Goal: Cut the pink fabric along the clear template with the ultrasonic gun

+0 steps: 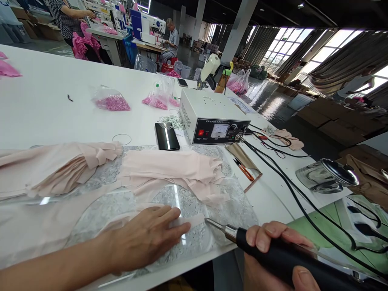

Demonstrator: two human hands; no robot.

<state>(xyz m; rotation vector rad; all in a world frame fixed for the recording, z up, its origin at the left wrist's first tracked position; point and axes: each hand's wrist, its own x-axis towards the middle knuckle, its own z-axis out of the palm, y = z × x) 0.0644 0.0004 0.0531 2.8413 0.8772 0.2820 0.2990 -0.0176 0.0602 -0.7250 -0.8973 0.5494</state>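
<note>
My left hand (148, 236) lies palm down on a pale pink fabric strip (194, 220), fingers stretched and thumb apart, pressing it onto the clear-covered grey mat (236, 198). My right hand (266, 242) is wrapped round a black ultrasonic welding handpiece (281, 256). Its metal tip (212, 222) is at the strip's right end; whether it touches, I cannot tell. Beyond my hands lies a stack of pale pink fabric pieces (169, 165), with a larger folded bundle (63, 165) to its left. More thin fabric (39, 222) spreads near my left forearm.
Behind the mat stand a white ultrasonic welder box (216, 115) and a phone (167, 136). Black cables (281, 178) run right, past orange-handled snips (244, 169) and a clear lidded jar (324, 176). Bags of pink pieces (112, 99) sit farther back. Co-workers are at sewing machines (148, 26).
</note>
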